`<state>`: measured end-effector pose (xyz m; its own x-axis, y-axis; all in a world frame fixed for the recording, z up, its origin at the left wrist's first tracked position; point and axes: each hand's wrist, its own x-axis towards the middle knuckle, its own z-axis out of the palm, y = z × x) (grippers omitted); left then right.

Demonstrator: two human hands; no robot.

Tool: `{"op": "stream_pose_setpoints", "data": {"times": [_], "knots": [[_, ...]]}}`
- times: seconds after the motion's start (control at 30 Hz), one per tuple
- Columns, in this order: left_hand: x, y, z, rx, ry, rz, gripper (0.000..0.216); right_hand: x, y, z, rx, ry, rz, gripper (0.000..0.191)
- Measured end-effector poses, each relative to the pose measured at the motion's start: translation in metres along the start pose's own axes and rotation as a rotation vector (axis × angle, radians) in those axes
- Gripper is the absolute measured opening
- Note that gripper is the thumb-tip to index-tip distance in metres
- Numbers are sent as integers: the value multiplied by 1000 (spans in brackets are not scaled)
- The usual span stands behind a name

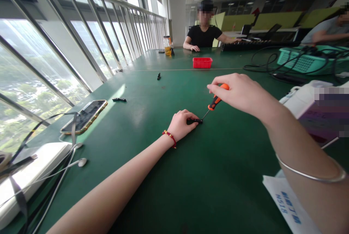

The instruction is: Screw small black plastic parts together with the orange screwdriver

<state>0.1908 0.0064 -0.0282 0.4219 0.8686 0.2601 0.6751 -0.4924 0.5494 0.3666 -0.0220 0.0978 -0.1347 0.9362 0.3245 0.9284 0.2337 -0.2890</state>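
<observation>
On the green bench [152, 197], the small black part [194, 121] lies with its long axis left to right, pinched by the left hand [181, 125], while the right hand [240, 91] grips a screwdriver [215, 102] slanting down leftward, tip at the part's right end.

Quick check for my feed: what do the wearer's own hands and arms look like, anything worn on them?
The left hand is ungloved, with a red bracelet with gold-coloured beads at its wrist. The right hand is also ungloved; a thin silver-coloured bangle circles that arm. No sleeves are visible.
</observation>
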Motion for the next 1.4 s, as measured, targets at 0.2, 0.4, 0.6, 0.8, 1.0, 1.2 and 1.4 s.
{"op": "stream_pose_setpoints", "data": {"times": [0.2,0.4,0.6,0.8,1.0,1.2,1.4], "knots": [[0,-1,1,3,-1,7,17,0,-3,4,30,21,1,24],[0,0,1,-3,0,2,18,0,-2,4,25,68,16,21],[0,0,1,-6,-1,9,18,0,-3,5,36,50,13,33],[1,0,1,1,0,4,17,1,-2,4,12,82,17,17],[0,-1,0,0,1,11,17,1,0,4,-5,69,33,30],[1,-1,1,7,-2,0,17,2,2,3,-1,42,40,28],[1,-1,1,3,4,2,17,2,5,3,9,27,16,23]]}}
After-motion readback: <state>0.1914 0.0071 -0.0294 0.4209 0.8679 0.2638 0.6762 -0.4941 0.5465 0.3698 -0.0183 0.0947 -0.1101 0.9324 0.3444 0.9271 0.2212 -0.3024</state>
